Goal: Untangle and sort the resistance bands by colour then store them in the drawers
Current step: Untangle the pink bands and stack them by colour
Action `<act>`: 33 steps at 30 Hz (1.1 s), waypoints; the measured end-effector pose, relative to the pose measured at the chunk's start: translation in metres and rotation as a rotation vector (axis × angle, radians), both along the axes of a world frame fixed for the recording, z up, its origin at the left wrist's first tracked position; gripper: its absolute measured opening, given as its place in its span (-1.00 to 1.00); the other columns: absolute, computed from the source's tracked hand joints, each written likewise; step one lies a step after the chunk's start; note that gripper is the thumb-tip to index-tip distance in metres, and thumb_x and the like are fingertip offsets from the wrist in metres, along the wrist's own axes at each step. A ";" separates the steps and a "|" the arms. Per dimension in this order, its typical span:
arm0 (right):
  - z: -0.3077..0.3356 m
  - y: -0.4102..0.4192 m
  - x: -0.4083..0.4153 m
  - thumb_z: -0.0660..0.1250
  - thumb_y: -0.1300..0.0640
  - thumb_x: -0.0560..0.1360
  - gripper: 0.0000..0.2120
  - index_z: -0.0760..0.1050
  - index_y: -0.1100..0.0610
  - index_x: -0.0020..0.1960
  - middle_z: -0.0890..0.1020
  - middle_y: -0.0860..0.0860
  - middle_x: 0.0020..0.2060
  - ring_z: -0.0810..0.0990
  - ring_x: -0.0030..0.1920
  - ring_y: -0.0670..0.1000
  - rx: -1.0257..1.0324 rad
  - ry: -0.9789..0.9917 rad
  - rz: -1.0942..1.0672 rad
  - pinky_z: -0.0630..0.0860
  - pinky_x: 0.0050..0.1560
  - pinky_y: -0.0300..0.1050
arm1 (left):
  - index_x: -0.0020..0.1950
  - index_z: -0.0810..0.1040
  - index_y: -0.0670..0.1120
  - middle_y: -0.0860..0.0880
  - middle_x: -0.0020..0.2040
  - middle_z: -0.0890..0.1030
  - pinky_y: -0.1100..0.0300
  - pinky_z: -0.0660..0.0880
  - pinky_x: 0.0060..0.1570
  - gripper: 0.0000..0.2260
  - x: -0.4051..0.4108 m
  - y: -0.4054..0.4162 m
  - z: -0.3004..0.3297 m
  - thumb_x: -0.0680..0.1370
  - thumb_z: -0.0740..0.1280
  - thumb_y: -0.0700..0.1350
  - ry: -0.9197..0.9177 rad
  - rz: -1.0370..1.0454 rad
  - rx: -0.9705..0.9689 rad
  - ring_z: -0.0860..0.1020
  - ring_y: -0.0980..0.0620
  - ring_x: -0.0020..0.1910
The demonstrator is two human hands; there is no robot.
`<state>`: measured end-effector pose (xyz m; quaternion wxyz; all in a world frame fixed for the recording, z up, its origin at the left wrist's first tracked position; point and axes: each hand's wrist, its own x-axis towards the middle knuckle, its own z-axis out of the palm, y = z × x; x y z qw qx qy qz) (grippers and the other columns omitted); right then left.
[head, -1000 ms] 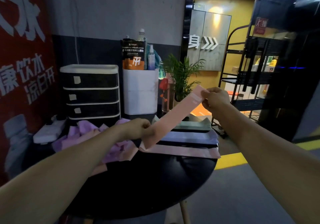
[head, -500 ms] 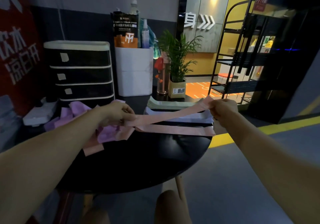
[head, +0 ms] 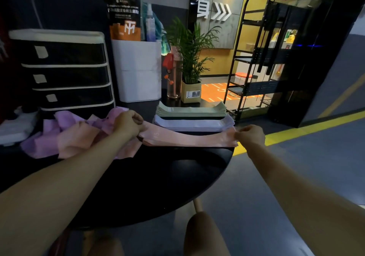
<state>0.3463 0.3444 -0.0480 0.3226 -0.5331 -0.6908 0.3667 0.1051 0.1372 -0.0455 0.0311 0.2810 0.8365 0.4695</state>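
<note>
Lowered since a moment ago, the pink band [head: 187, 137] is now lying stretched flat on the pink stack at the black table [head: 158, 176] edge; I am seeing my left hand [head: 128, 124] and right hand [head: 249, 136] pinching its two ends.

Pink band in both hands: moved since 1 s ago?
Yes. The pink band has come down from slanting in the air to lying flat on the pink stack, in front of the lavender stack. Both hands hold its ends.
</note>
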 end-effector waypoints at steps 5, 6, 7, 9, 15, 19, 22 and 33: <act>-0.011 -0.003 -0.002 0.35 0.24 0.47 -0.84 0.56 0.32 -0.01 0.61 0.24 -0.03 0.54 0.03 0.21 0.079 -0.010 -0.068 0.40 -0.07 -0.05 | -0.22 0.49 -0.10 -0.04 -0.25 0.54 0.27 0.33 -0.31 -0.81 0.000 0.008 -0.011 0.38 0.48 -0.30 0.022 0.021 -0.016 0.50 0.02 -0.18; -0.014 -0.002 -0.003 0.35 0.22 0.48 -0.83 0.55 0.31 -0.01 0.61 0.23 -0.02 0.53 0.04 0.20 0.091 -0.006 -0.078 0.38 -0.08 -0.06 | -0.18 0.50 -0.12 -0.05 -0.23 0.55 0.28 0.32 -0.32 -0.82 0.000 0.009 -0.012 0.38 0.48 -0.29 0.034 0.021 -0.025 0.49 0.02 -0.18; -0.016 -0.001 -0.004 0.35 0.21 0.48 -0.83 0.54 0.31 -0.01 0.60 0.23 -0.03 0.53 0.03 0.20 0.103 -0.005 -0.084 0.36 -0.09 -0.07 | -0.16 0.51 -0.13 -0.06 -0.22 0.55 0.27 0.32 -0.31 -0.83 0.000 0.010 -0.015 0.38 0.48 -0.29 0.047 0.016 -0.035 0.49 0.02 -0.19; -0.021 0.001 -0.007 0.33 0.23 0.48 -0.86 0.53 0.31 -0.04 0.60 0.22 -0.05 0.52 0.01 0.19 0.116 -0.015 -0.090 0.32 -0.13 -0.10 | -0.15 0.52 -0.13 -0.05 -0.22 0.55 0.25 0.32 -0.26 -0.83 -0.001 0.013 -0.020 0.38 0.48 -0.27 0.067 0.008 -0.058 0.50 0.01 -0.19; -0.037 0.009 -0.010 0.31 0.18 0.50 -0.89 0.43 0.21 -0.16 0.51 0.14 -0.18 0.47 -0.10 0.14 0.113 -0.047 -0.078 0.28 -0.17 -0.11 | -0.18 0.48 -0.13 -0.07 -0.22 0.55 0.22 0.31 -0.29 -0.79 -0.006 0.017 -0.031 0.36 0.50 -0.27 0.084 -0.016 -0.115 0.49 -0.02 -0.20; -0.045 0.012 -0.011 0.31 0.14 0.51 -0.86 0.43 0.20 -0.15 0.50 0.11 -0.19 0.46 -0.12 0.11 0.106 -0.070 -0.060 0.31 -0.16 -0.09 | -0.15 0.48 -0.14 -0.09 -0.19 0.55 0.22 0.31 -0.19 -0.80 -0.007 0.016 -0.038 0.38 0.49 -0.27 0.070 -0.018 -0.138 0.48 -0.02 -0.20; -0.049 0.014 -0.011 0.30 0.15 0.52 -0.87 0.43 0.19 -0.14 0.51 0.12 -0.17 0.48 -0.10 0.14 0.094 -0.067 -0.061 0.33 -0.15 -0.10 | -0.15 0.48 -0.14 -0.08 -0.20 0.53 0.20 0.29 -0.26 -0.81 -0.007 0.016 -0.039 0.39 0.48 -0.26 0.086 -0.014 -0.139 0.47 -0.01 -0.20; -0.035 0.003 -0.020 0.36 0.13 0.47 -0.69 0.47 0.16 0.19 0.44 0.12 0.19 0.33 0.25 0.14 0.565 -0.371 0.336 0.32 0.20 -0.04 | 0.10 0.56 -0.20 -0.15 0.02 0.61 0.10 0.47 0.04 -0.80 0.001 0.019 -0.054 0.49 0.38 -0.19 0.169 -0.033 -0.081 0.57 -0.11 0.02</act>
